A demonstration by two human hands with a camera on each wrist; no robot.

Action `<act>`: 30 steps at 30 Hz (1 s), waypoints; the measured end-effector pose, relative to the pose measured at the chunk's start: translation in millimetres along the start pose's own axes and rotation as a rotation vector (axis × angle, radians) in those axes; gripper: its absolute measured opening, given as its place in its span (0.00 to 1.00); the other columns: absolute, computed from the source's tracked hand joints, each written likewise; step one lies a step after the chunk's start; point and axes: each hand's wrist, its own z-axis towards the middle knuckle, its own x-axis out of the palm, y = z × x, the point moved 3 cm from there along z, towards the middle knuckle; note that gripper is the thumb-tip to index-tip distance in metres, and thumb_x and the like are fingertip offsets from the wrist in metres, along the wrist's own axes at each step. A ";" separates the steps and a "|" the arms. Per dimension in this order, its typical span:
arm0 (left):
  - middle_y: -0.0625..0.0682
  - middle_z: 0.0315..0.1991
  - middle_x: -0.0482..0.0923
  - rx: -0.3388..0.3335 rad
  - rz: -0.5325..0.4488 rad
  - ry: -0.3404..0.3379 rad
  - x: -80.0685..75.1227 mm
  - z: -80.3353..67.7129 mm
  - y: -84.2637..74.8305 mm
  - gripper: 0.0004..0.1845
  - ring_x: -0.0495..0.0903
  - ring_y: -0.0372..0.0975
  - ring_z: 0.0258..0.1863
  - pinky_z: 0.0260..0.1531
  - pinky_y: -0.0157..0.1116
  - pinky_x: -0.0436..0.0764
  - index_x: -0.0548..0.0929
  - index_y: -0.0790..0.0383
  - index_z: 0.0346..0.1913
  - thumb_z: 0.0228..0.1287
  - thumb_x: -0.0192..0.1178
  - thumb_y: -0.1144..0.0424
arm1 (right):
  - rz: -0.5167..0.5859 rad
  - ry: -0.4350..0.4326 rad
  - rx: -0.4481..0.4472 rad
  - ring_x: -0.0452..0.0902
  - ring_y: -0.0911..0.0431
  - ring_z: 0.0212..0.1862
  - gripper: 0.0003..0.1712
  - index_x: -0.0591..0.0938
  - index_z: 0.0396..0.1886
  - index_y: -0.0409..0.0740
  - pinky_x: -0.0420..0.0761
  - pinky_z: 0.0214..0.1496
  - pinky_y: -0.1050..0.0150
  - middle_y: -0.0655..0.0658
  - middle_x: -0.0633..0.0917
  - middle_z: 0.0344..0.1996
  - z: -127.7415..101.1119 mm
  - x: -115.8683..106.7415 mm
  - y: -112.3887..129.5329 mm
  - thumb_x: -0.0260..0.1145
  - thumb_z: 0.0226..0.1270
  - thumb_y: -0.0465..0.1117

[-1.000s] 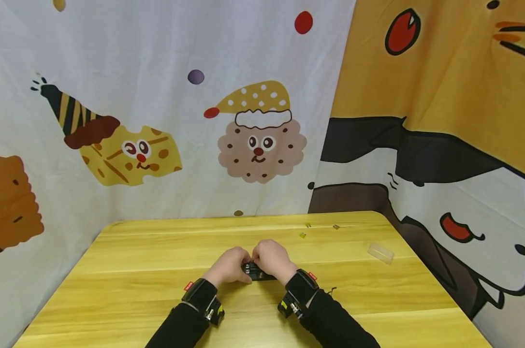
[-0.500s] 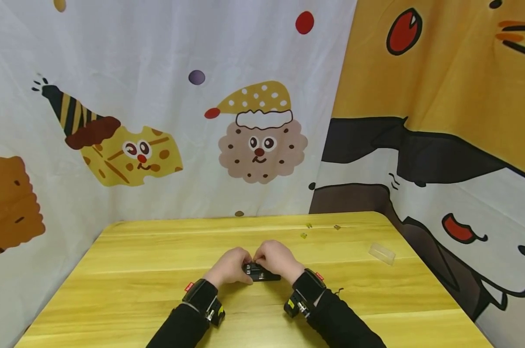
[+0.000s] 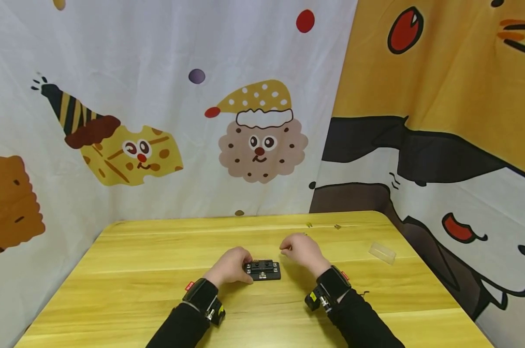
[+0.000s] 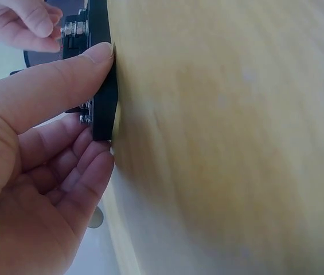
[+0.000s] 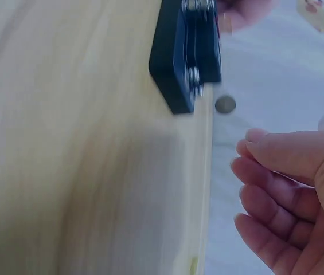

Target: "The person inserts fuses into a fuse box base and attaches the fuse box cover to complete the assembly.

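Observation:
A black rectangular block with metal screw terminals (image 3: 263, 276) lies on the wooden table in the head view. My left hand (image 3: 230, 267) grips its left end. In the left wrist view, the thumb (image 4: 64, 77) lies along the near edge of the block (image 4: 102, 114), and the fingers curl around behind. My right hand (image 3: 305, 251) is raised to the right of the block, apart from it. In the right wrist view its thumb (image 5: 296, 152) meets the index finger, the other fingers are loosely bent, and nothing shows between them.
Small brass-coloured pieces lie toward the table's back edge, one on the left (image 3: 309, 224) and one further right (image 3: 337, 226). A clear plastic box (image 3: 382, 253) is at the right side. A printed cloth (image 3: 158, 203) hangs behind the table.
My right hand has left the top of the block and moved away to the right, so the whole top now shows. The left hand keeps its hold on the block's left end.

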 end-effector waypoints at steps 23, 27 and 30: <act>0.49 0.35 0.76 -0.010 0.004 0.010 -1.7 -1.3 -3.5 0.23 0.73 0.40 0.34 0.43 0.42 0.76 0.83 0.64 0.38 0.38 0.83 0.61 | -0.166 -0.123 0.265 0.81 0.51 0.35 0.04 0.90 0.37 0.49 0.78 0.32 0.55 0.47 0.87 0.35 2.0 -18.2 -68.4 0.71 0.64 0.41; 0.49 0.35 0.77 -0.017 0.006 0.012 -0.8 -1.5 -2.1 0.24 0.74 0.40 0.35 0.44 0.42 0.77 0.84 0.64 0.40 0.38 0.82 0.60 | -0.203 -0.128 0.262 0.81 0.52 0.33 0.02 0.90 0.32 0.50 0.78 0.29 0.56 0.49 0.87 0.31 8.0 -16.6 -68.8 0.72 0.63 0.41; 0.49 0.36 0.77 -0.015 0.008 0.012 -0.8 -1.3 -1.6 0.24 0.75 0.40 0.36 0.44 0.43 0.77 0.84 0.65 0.40 0.39 0.82 0.60 | -0.228 -0.141 0.257 0.73 0.55 0.26 0.10 0.85 0.21 0.52 0.70 0.23 0.60 0.52 0.81 0.23 13.2 -14.0 -68.5 0.72 0.62 0.41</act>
